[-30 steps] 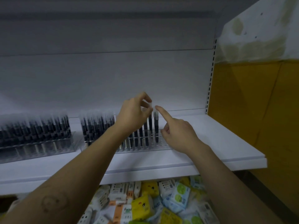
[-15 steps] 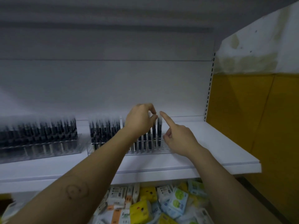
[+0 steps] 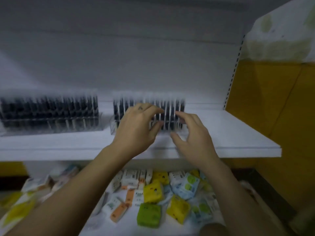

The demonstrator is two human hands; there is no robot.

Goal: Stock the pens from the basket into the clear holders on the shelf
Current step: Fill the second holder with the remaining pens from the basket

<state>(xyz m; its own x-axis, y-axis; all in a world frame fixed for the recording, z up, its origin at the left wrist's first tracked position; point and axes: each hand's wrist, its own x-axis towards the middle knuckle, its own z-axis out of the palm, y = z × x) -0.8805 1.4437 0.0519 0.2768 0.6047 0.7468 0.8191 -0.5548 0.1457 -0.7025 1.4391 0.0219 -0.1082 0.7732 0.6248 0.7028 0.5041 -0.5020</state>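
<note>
Two clear holders stand on the white shelf (image 3: 235, 132), both filled with rows of dark pens; the picture is blurred. My left hand (image 3: 136, 130) is in front of the right holder (image 3: 113, 129), its fingers stretched over the pens (image 3: 170, 114) and its thumb at the holder's front. Beside it, my right hand (image 3: 192, 138) is spread at the same holder's right part, its index finger near the pens and its thumb low. Neither hand plainly holds a pen. The left holder (image 3: 51, 127) is untouched. No basket is in view.
Below the shelf lies a heap of small packets (image 3: 153, 193) in yellow, green, white and orange. A yellow wall (image 3: 272, 108) closes the right side. The shelf's back panel (image 3: 119, 68) is bare white.
Both hands have dropped from the pen tops to the front of the right holder, and their fingers have spread. The right index finger no longer points. The camera has tilted down.
</note>
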